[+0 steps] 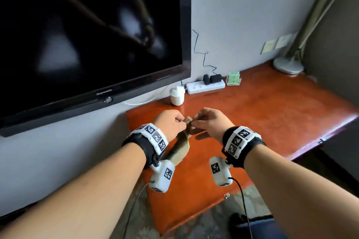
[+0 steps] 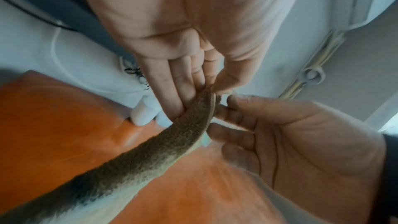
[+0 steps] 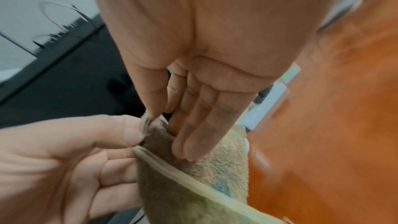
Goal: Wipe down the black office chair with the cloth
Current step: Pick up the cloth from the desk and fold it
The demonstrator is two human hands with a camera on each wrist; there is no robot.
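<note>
Brownish-olive terry cloth hangs over the orange desk, its top edge pinched by left hand and right hand, so a loose pinch could drop it, and no black chair's in view.

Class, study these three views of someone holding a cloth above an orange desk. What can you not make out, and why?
- Black office chair: in no view.
- Lower end of the cloth: head view, hidden behind the left hand and its wrist camera.
- Right hand fingertips: head view, hidden behind its knuckles.
- Wall and television edge: right wrist view, motion-blurred.
</note>
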